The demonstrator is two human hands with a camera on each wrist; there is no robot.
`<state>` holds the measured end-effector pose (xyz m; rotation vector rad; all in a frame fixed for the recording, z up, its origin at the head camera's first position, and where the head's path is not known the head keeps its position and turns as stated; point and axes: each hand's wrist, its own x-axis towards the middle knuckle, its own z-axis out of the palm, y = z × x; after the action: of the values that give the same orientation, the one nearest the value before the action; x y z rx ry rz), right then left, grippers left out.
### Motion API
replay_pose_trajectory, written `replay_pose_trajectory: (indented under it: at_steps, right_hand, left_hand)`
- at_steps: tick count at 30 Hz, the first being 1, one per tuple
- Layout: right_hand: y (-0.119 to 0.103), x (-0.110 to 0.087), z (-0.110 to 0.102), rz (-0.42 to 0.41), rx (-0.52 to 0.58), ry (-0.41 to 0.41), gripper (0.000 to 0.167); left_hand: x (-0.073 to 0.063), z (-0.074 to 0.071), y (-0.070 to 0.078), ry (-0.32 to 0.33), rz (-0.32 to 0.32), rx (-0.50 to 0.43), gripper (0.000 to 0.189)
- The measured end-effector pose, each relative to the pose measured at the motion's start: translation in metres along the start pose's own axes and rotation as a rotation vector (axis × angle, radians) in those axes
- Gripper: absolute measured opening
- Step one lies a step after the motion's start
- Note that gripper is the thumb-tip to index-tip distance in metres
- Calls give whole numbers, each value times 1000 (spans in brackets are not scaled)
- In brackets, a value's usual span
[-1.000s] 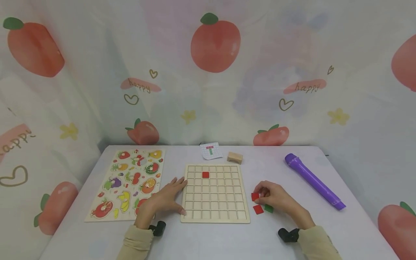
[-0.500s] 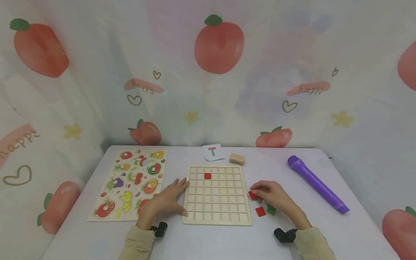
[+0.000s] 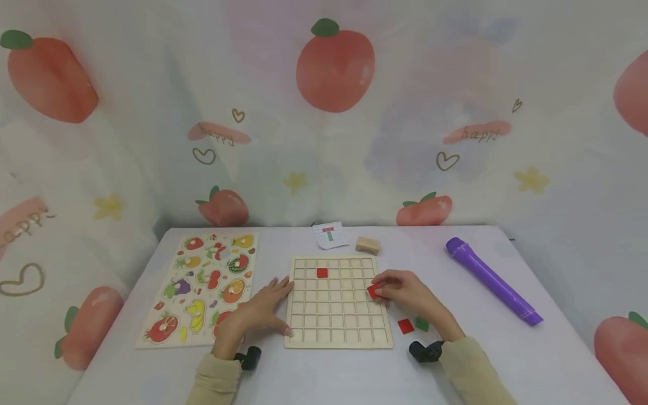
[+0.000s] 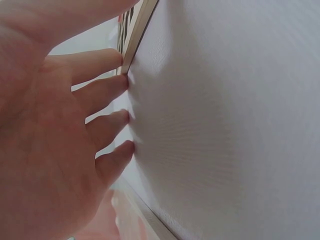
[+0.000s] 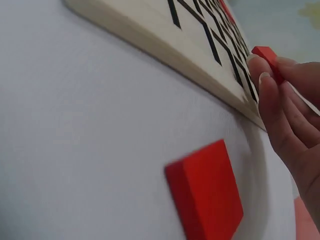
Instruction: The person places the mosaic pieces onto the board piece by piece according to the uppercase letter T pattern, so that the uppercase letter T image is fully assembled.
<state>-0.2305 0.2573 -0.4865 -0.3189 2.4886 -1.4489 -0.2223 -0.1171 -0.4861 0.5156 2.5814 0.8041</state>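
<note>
A wooden grid board (image 3: pixel 336 307) lies mid-table, with one red square tile (image 3: pixel 322 273) set in a cell near its top. My right hand (image 3: pixel 405 291) pinches another red tile (image 5: pixel 270 61) between thumb and fingertips, over the board's right edge. My left hand (image 3: pixel 263 308) is spread beside the board, its fingertips and thumb at the left edge. On the table below my right hand lie a third red tile (image 3: pixel 405 326) and a green tile (image 3: pixel 422 324), the green one partly behind the wrist.
A fruit puzzle board (image 3: pixel 174 304) lies at the left, partly beneath my left hand in the head view. Behind the grid are a paper card (image 3: pixel 330 236) with a T pattern and a small wooden block (image 3: pixel 368 245). A purple toy microphone (image 3: pixel 493 281) lies at the right.
My right hand has lifted the red tile from beside the green one and carried it left and away from me, to the grid board's right edge. My left hand stays put.
</note>
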Motion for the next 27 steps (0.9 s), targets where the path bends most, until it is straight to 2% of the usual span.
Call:
replay_pose_trajectory:
  at_steps: [6, 11, 16, 23, 27]
  right_hand:
    - [-9, 14, 8, -12, 9, -33, 33]
    - [-13, 23, 15, 2, -10, -25, 33]
    - [-20, 37, 21, -9, -62, 9, 33]
    - [-20, 54, 30, -5, 117, -15, 35]
    - [-20, 62, 36, -2, 104, -13, 34]
  left_hand:
    - [1, -1, 0, 19, -2, -20, 106]
    - [1, 2, 1, 9, 4, -26, 107]
    - [0, 2, 0, 26, 2, -23, 106]
    - [0, 1, -2, 12, 35, -5, 105]
    - [-1, 1, -1, 14, 26, -28, 104]
